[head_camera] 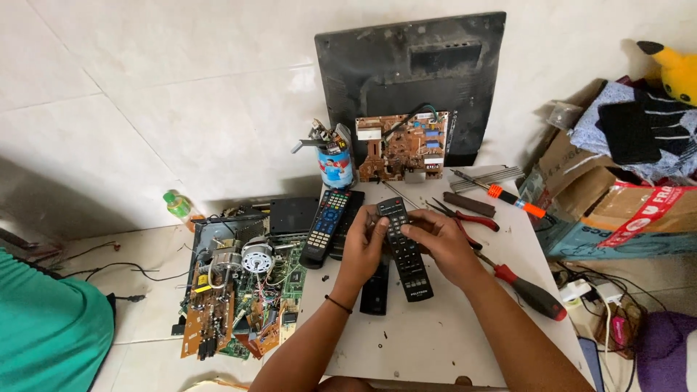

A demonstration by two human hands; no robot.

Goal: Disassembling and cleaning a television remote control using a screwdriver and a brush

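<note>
both hands hold a long black remote control (404,247) just above the middle of the white bench (435,341), its button face up and its length running away from the person. the left hand (363,250) grips the remote's left edge with fingers curled and thumb near the upper buttons; the right hand (443,243) clasps the right edge, fingers wrapped around its upper half. neither hand is spread. a thin dark band sits on the left wrist.

under the held remote lies another black remote (375,290), partly hidden. just left of the hands rests a remote with coloured buttons (327,225). behind it stands a blue tin (336,165) stuffed with tools, and beside that a brown circuit board (401,149) leans on the black back shell of a monitor (410,72). right of the hands lie red-handled pliers (468,215), a red-and-black screwdriver (526,290) and an orange-handled screwdriver (508,196). on the floor to the left sits an opened chassis of circuit boards (239,290). cardboard boxes (617,210) stand at the right.
</note>
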